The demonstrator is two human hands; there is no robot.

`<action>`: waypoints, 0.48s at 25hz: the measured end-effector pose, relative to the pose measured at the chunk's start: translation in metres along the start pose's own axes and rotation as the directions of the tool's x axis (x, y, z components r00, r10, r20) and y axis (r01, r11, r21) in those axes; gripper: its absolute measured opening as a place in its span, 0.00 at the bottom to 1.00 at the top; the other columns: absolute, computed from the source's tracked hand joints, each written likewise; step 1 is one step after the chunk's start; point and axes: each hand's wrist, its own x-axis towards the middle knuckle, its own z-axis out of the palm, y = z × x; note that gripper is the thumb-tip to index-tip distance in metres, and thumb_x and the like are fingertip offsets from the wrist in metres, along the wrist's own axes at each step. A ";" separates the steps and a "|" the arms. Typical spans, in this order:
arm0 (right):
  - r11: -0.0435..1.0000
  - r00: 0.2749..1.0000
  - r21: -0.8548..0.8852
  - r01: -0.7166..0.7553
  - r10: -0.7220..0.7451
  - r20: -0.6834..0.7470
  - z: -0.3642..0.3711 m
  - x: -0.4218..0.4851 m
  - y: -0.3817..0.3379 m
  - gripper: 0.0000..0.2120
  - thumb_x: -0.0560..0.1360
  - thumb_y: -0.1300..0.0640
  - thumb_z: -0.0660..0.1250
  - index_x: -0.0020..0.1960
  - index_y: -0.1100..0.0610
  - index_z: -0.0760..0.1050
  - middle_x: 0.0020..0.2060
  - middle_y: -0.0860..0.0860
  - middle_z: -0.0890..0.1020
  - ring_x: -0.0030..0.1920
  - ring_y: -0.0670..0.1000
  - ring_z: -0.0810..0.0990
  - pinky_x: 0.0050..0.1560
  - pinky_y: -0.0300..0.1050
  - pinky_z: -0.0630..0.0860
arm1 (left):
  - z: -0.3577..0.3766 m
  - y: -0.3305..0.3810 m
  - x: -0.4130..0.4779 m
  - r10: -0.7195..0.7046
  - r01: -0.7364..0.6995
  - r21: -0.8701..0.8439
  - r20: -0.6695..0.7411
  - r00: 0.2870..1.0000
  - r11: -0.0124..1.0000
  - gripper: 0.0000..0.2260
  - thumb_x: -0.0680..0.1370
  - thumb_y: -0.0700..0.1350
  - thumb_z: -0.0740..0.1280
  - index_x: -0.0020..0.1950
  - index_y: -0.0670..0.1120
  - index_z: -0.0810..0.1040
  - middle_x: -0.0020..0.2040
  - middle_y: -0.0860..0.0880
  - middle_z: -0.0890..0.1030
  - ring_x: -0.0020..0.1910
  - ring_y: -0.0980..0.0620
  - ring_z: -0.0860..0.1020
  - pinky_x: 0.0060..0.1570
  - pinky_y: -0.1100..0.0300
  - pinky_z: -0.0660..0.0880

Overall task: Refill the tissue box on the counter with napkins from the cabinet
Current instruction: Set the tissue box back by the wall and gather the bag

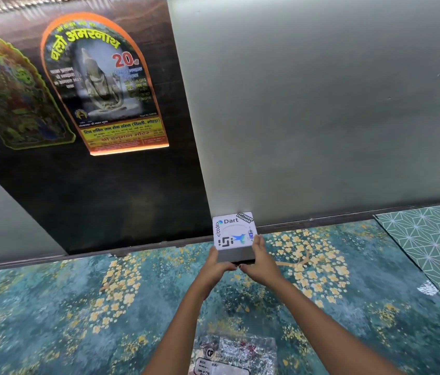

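A square white tissue box (233, 232) with stickers on its lid stands on the counter (78, 307) close to the back wall. My left hand (214, 265) holds its near left corner. On the right side, my right hand (260, 259) grips the box with the fingers reaching up its wall. Both thumbs meet at the box's dark front face. A clear plastic napkin packet (236, 353) printed "tissues" lies on the counter at the bottom, between my forearms. I cannot see inside the box.
The counter has a teal covering with yellow blossoms; a green geometric mat (435, 247) lies at the right. Behind the box rises a pale frosted panel (321, 104). A dark panel with two religious posters (102, 85) is at the back left.
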 end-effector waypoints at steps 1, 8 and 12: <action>1.000 0.999 -0.001 -0.001 0.001 0.042 -0.005 0.000 -0.001 0.43 0.71 0.58 0.67 0.73 0.60 0.39 0.75 0.56 0.41 0.74 0.57 0.55 0.66 0.48 0.65 | 0.000 -0.001 0.000 -0.005 0.005 0.011 0.006 1.000 1.000 0.29 0.62 0.40 0.63 0.63 0.51 0.63 0.60 0.43 0.74 0.54 0.49 0.74 0.48 0.59 0.73; 0.994 0.995 0.051 0.093 -0.091 -0.037 -0.008 -0.043 0.006 0.40 0.73 0.55 0.65 0.74 0.50 0.42 0.76 0.55 0.45 0.75 0.55 0.51 0.71 0.54 0.58 | 0.007 -0.007 -0.042 0.016 0.006 0.159 -0.135 0.991 0.987 0.32 0.74 0.40 0.65 0.73 0.47 0.53 0.74 0.46 0.60 0.70 0.47 0.63 0.64 0.51 0.66; 0.990 0.980 0.093 0.102 -0.116 0.163 0.000 -0.138 0.037 0.40 0.67 0.45 0.70 0.72 0.46 0.51 0.72 0.46 0.57 0.72 0.51 0.59 0.70 0.50 0.61 | -0.006 -0.061 -0.116 -0.203 0.299 0.646 -0.221 0.954 0.702 0.44 0.66 0.51 0.75 0.74 0.52 0.52 0.75 0.40 0.53 0.73 0.40 0.56 0.72 0.46 0.60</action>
